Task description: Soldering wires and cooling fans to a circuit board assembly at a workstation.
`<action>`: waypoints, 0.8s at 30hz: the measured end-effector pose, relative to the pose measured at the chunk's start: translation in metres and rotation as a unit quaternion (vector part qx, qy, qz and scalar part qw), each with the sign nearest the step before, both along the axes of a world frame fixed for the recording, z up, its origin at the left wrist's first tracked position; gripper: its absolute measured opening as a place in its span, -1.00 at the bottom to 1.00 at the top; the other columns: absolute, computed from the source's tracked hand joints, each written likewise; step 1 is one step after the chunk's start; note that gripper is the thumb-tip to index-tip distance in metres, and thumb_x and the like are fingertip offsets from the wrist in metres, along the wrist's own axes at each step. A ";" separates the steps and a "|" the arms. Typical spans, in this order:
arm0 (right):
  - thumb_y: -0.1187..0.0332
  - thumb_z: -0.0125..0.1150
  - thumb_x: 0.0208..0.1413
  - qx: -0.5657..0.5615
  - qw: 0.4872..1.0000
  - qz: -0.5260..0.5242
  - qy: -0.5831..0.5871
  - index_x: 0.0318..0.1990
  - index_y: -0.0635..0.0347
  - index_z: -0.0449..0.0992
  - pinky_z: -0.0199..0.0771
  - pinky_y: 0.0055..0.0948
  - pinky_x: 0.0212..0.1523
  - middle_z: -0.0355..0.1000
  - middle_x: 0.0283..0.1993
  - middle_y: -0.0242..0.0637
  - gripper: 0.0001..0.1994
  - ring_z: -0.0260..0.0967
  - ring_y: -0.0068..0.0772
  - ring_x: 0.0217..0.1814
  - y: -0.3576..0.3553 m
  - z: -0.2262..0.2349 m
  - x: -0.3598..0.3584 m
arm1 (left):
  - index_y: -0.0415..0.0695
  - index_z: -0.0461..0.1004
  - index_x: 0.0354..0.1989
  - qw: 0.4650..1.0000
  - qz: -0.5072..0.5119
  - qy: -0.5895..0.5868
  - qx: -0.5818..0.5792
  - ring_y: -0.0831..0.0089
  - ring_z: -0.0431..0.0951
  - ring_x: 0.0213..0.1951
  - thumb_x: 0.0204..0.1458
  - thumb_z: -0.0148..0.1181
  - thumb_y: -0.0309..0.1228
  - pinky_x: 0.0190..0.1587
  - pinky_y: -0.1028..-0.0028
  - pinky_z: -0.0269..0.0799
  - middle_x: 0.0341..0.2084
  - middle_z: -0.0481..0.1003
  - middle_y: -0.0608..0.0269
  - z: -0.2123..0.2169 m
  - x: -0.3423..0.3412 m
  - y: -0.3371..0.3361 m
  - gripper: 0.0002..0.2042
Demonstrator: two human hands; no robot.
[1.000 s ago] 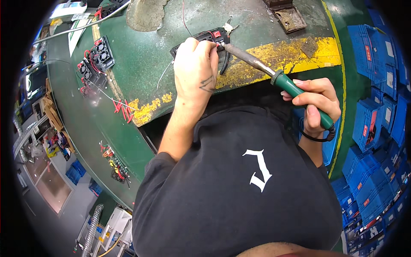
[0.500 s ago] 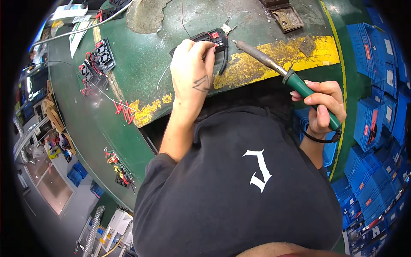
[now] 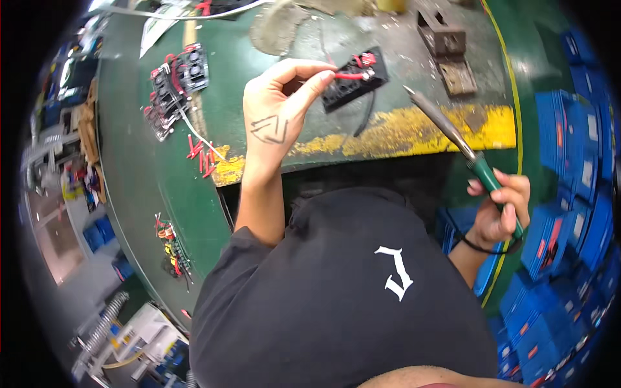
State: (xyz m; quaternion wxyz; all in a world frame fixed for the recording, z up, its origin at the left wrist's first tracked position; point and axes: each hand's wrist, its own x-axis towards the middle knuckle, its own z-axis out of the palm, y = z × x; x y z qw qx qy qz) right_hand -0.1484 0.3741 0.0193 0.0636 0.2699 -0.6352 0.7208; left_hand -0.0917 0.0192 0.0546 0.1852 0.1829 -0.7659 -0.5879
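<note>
My left hand is closed in a pinch on a short red wire at a black plastic part. That part has dark openings along it and a red piece near its far end. A black cable trails from it toward the yellow edge. Whether the part rests on the bench or hangs above it, I cannot tell. My right hand is wrapped round the green handle of a soldering iron. The iron's tip points up and left, apart from the black part.
On the green bench at left lie fan modules with wires and several red sleeves. Farther down sits a wired circuit board. A metal stand is at the far right. Blue bins line the right side.
The black part has turned and shifted right, showing more of its face. My left fingers now pinch the red wire beside it. The soldering iron remains in my right hand. The whole view has shifted.
</note>
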 end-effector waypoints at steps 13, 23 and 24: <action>0.25 -0.06 0.22 -0.048 0.994 -0.090 -0.030 -0.37 0.41 0.43 0.71 -0.25 -0.51 0.37 -0.11 0.02 -0.67 0.55 0.02 -0.49 0.009 0.004 -0.006 | -0.23 0.69 -0.19 0.951 0.182 0.012 -0.250 0.59 0.61 -0.38 0.09 0.38 -0.42 -0.25 0.58 0.48 -0.39 0.69 0.24 0.028 0.046 -0.160 -0.83; 0.23 -0.09 0.26 -0.020 0.995 -0.102 -0.004 -0.31 0.36 0.44 0.69 -0.32 -0.49 0.36 -0.09 -0.04 -0.67 0.57 -0.04 -0.44 0.015 0.012 0.003 | -0.11 0.73 -0.25 0.916 0.263 -0.093 -0.289 0.43 0.69 -0.31 0.00 0.42 -0.20 -0.19 0.44 0.53 -0.38 0.70 0.17 -0.057 -0.023 -0.254 -0.74; 0.23 -0.11 0.26 -0.015 0.994 -0.109 -0.004 -0.30 0.34 0.45 0.68 -0.32 -0.49 0.37 -0.08 -0.04 -0.68 0.56 -0.04 -0.44 0.017 0.012 0.003 | -0.11 0.72 -0.21 0.921 0.259 -0.084 -0.279 0.41 0.69 -0.30 0.00 0.41 -0.20 -0.16 0.42 0.54 -0.37 0.70 0.18 -0.057 -0.019 -0.254 -0.73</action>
